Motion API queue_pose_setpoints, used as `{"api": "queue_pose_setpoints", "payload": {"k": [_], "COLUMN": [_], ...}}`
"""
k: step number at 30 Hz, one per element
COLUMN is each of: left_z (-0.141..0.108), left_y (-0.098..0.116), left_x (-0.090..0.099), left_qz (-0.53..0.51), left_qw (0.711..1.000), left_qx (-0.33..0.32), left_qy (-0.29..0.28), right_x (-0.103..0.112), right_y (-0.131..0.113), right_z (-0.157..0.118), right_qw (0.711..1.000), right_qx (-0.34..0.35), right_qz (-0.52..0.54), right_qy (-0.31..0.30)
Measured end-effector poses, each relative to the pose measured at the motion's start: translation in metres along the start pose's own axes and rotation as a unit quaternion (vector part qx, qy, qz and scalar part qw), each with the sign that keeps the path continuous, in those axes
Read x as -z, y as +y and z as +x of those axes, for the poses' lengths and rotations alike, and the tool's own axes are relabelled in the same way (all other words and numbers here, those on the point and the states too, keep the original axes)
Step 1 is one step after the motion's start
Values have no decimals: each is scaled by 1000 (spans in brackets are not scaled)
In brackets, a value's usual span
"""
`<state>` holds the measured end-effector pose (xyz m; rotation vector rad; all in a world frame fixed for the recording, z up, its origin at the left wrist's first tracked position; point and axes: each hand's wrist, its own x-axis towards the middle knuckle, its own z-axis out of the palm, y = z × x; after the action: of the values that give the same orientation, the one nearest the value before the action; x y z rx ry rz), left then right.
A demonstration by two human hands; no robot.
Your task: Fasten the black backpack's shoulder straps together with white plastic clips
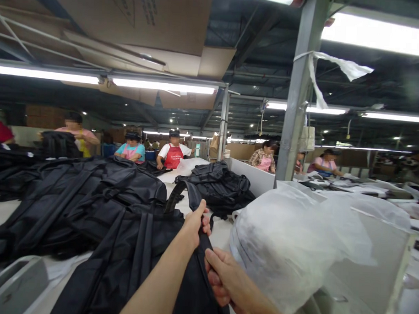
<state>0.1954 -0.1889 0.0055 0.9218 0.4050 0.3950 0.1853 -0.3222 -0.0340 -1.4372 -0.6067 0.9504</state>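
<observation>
One black strap (193, 195), right side of nearest backpack (123, 259): likely light, pliable, padded; hold flat across its width. Left grip (195, 224), right grip (223, 273): both clasping it.

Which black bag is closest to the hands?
The front one, beneath the left forearm. The left hand and right hand hold a black strap there; the other black bags lie farther from them.
</observation>
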Motion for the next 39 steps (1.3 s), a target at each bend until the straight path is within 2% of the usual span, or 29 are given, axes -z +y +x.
{"api": "queue_pose_setpoints", "payload": {"k": [4,5,7,10,14,17,20,22,24,26,28,31,34,35,37,39], "left_z": [-23,-29,-39,-49,-57,-61,-70,-79,-90,-101,-111,-118,-117,-115,-110,-105], "left_y": [10,14,19,23,33,44,50,49,45,41,36,33,38,41,46,49], "left_x": [18,21,24,25,38,61,81,88,92,95,100,111,125,129,137,144], "left_qz": [37,38,32,-3,-47,-27,-7,9,45,97,154,192,138,110,65,40], "left_qw": [997,997,998,998,987,983,977,976,984,991,987,981,989,992,996,996], "left_qx": [40,37,13,17,67,73,80,84,59,12,-11,-30,-47,-49,-55,-68], "left_qy": [-57,-63,-60,-59,-135,-166,-195,-203,-162,-86,-35,-22,-30,-34,-37,-37], "right_x": [12,13,13,7,2,-1,-9,-16,-22,-29,-35,-43,-46,-45,-46,-48], "right_y": [-8,-12,-18,-21,-20,-20,-18,-14,-7,0,6,12,11,10,10,11], "right_z": [-6,-5,2,18,30,28,27,31,37,42,46,45,44,45,49,57], "right_qw": [990,987,984,973,951,906,871,830,779,753,773,839,927,947,960,958], "right_qx": [38,44,72,164,222,290,327,383,434,455,451,393,246,186,79,14], "right_qz": [-108,-136,-161,-150,-206,-306,-368,-406,-451,-469,-441,-375,-241,-175,-51,13], "right_qy": [-78,-73,-24,67,65,39,-9,-9,37,79,60,-6,-146,-197,-262,-286]}}
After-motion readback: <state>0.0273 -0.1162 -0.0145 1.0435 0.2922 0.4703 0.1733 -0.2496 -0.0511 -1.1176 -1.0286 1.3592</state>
